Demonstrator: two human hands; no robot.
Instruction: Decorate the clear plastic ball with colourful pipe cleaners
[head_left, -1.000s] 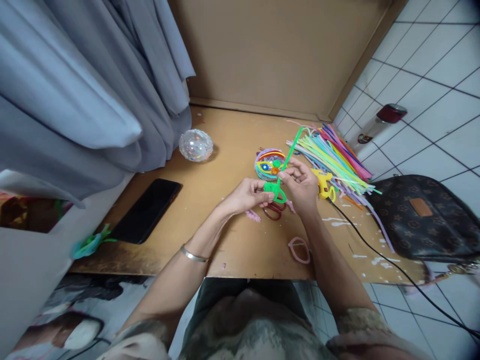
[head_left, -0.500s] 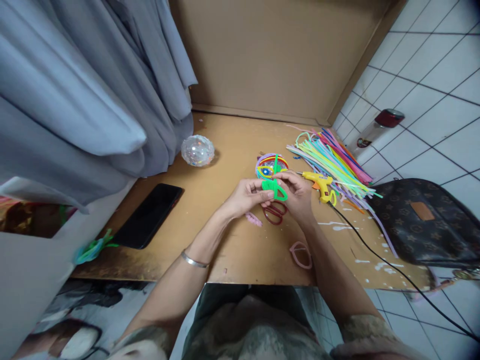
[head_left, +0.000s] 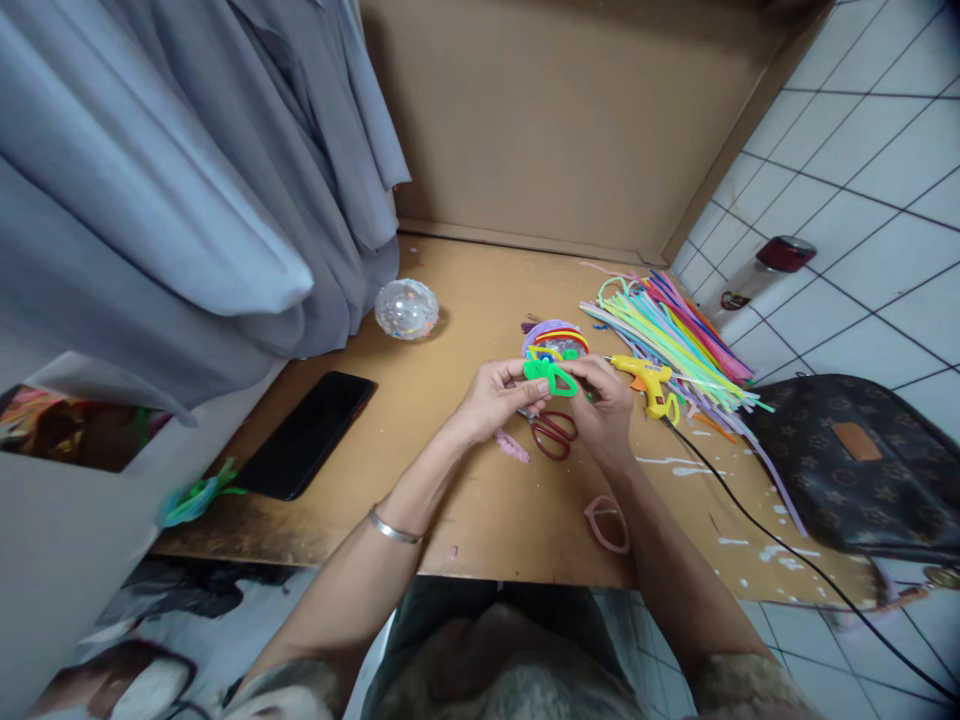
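Two hands work a green looped piece above a wooden worktop.
Beside white wall tiles and one grey curtain, the left hand pinches the piece between its fingers; the right hand's fingers bend at its edge — their grip unclear. One phone, one glue gun, one bag — all on the worktop.

"What's on the table?"
"Left, a smartphone; farther back and right of it, a ball."
"And right?"
"A glue gun, between the scissors and a handbag."
"Behind the gun?"
"Pipe cleaners, piled, reaching toward the bag."
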